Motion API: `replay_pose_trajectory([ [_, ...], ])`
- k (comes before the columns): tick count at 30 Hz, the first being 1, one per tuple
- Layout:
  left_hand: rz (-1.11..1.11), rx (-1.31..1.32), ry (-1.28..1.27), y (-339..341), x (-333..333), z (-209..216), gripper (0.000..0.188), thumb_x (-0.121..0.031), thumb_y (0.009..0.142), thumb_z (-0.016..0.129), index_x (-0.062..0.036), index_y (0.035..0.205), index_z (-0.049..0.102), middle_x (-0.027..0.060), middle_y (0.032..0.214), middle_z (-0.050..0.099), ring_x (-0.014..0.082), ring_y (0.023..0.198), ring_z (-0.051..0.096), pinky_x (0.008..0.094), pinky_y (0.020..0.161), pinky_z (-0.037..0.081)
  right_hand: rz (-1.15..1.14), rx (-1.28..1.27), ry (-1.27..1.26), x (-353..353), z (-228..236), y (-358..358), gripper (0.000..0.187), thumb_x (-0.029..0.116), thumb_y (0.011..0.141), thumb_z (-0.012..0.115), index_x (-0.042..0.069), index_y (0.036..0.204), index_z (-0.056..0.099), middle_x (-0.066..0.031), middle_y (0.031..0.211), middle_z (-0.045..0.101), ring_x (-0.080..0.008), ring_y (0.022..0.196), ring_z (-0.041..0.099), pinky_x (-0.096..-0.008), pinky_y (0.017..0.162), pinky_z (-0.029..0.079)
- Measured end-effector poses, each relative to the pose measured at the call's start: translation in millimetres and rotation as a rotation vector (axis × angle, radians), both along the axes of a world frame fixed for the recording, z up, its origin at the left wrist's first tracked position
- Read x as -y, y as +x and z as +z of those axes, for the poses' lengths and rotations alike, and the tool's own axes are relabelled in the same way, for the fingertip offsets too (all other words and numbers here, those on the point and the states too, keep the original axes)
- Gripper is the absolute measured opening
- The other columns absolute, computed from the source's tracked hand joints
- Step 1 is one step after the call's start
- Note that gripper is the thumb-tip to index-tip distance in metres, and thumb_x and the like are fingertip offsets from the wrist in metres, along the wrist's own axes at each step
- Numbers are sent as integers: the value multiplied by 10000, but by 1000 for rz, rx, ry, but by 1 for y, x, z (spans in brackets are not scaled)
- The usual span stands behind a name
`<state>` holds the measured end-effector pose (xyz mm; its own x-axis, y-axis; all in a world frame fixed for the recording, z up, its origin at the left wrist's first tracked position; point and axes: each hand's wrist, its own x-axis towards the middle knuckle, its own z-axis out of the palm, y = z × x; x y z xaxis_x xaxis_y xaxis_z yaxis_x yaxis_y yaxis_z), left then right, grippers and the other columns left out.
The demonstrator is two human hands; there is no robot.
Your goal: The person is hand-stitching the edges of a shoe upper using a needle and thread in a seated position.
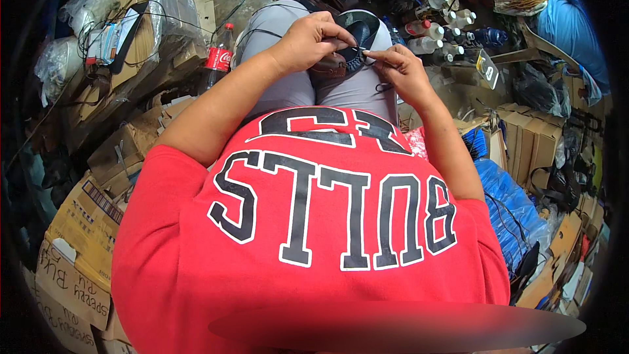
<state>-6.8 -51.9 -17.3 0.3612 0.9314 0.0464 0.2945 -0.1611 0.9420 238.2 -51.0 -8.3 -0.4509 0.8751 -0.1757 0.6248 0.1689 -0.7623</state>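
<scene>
A dark shoe (pixel 358 28) with a pale rim rests on my grey-trousered lap, between my knees. Stitch-like or lace-like loops run along its near edge. Over its left side, my left hand (pixel 316 39) is closed in a pinch, fingertips at the shoe. From the right, my right hand (pixel 404 72) pinches close to the left fingertips, by a small pale bit at the shoe's edge. What either hand grips is too small to make out. A brown leather-like piece (pixel 331 65) lies partly under my left fingers. A thin black cord (pixel 382 87) loops below my right hand.
A cola bottle (pixel 219 58) with a red cap stands left of my knee. Several small white-capped bottles (pixel 452 23) cluster at the far right. Flattened cardboard (pixel 88 223) lies at left, cardboard boxes (pixel 529 132) and a blue plastic bag (pixel 501 203) at right.
</scene>
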Motion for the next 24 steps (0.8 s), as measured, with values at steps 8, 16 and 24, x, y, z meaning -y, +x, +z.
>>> replay_pose_trajectory([
  [8, -27, -201, 190, 0, -5, -11, 198, -4, 769, 650, -137, 895, 723, 41, 765, 472, 202, 774, 471, 290, 716, 407, 76, -68, -117, -23, -4, 4, 276, 36, 804, 611, 185, 1008, 721, -23, 848, 519, -134, 805, 529, -245, 735, 439],
  [16, -34, -251, 240, -1, -7, -15, 192, -11, 766, 653, -148, 879, 726, 40, 749, 472, 203, 767, 471, 304, 702, 405, 76, -100, -164, -25, -4, 4, 279, 5, 809, 585, 157, 997, 725, -17, 856, 508, -123, 821, 512, -226, 751, 426],
  [24, -39, -204, 225, -2, -7, -17, 180, -15, 765, 650, -137, 875, 725, 39, 720, 486, 201, 758, 478, 304, 698, 399, 84, -152, -241, -27, -6, 6, 306, -9, 800, 576, 157, 1011, 722, -16, 865, 503, -125, 844, 498, -222, 769, 418],
])
